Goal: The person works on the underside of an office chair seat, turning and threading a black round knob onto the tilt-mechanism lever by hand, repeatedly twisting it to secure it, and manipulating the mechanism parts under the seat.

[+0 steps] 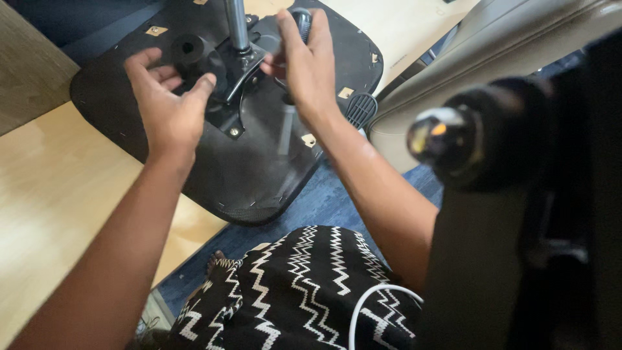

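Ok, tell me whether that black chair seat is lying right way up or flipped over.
Flipped over. The black chair seat shows its underside: the metal mounting plate and the chrome post point up, between left hand and right hand.

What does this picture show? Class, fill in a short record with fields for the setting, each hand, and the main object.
Setting: wooden table, seen from above
Main object: upturned black chair seat with a metal mechanism plate and a chrome post
Left hand: open, fingers spread, beside the plate, holding nothing
Right hand: closed around a dark grip-like tool
Foreground: blurred black chair part at the right
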